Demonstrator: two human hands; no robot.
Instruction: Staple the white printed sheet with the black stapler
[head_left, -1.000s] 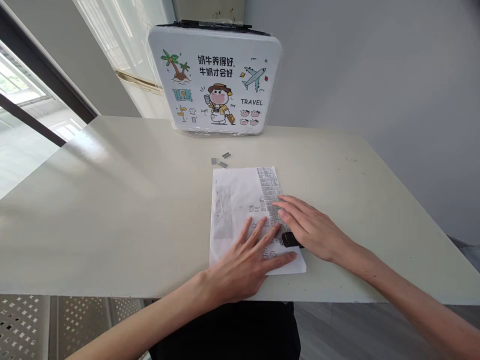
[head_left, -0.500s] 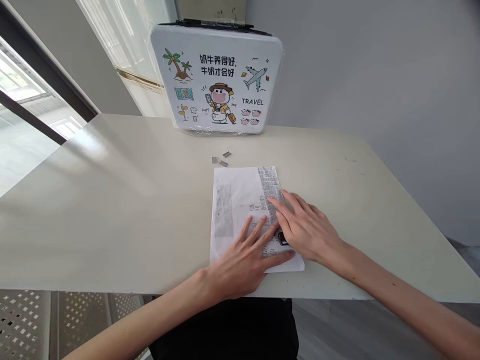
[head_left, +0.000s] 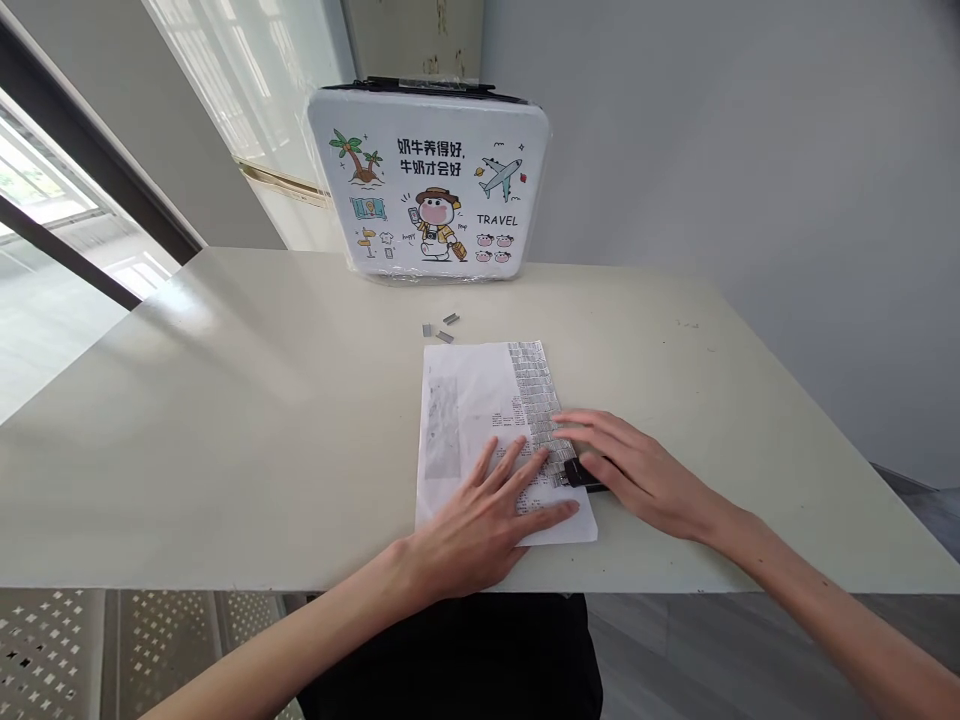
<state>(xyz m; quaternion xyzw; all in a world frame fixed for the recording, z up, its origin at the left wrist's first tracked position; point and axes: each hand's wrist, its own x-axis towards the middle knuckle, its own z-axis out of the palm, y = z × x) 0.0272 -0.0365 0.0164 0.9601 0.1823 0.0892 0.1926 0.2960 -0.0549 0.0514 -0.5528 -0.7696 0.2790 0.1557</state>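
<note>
A printed white sheet [head_left: 480, 375] lies on the table, its right part covered with a dense band of staples [head_left: 534, 385]. My left hand [head_left: 487, 525] rests flat on the lower part of the paper with its fingers spread, holding nothing. A black stapler [head_left: 581, 475] sits at the paper's right edge, partly hidden beneath my right hand. My right hand [head_left: 645, 475] is over the stapler, fingers stretched to the left above the staple band and slightly apart. Whether its palm touches the stapler is hidden.
Small strips of staples [head_left: 445, 337] lie just beyond the paper. A white case with cartoon prints [head_left: 431, 190] stands upright at the back of the pale table [head_left: 225, 420]. A grey wall is behind it, and a window is at the left.
My right hand has shifted to the right and its fingers have straightened, showing more of the stapler. My left hand stays on the paper. The camera view has tilted slightly up.
</note>
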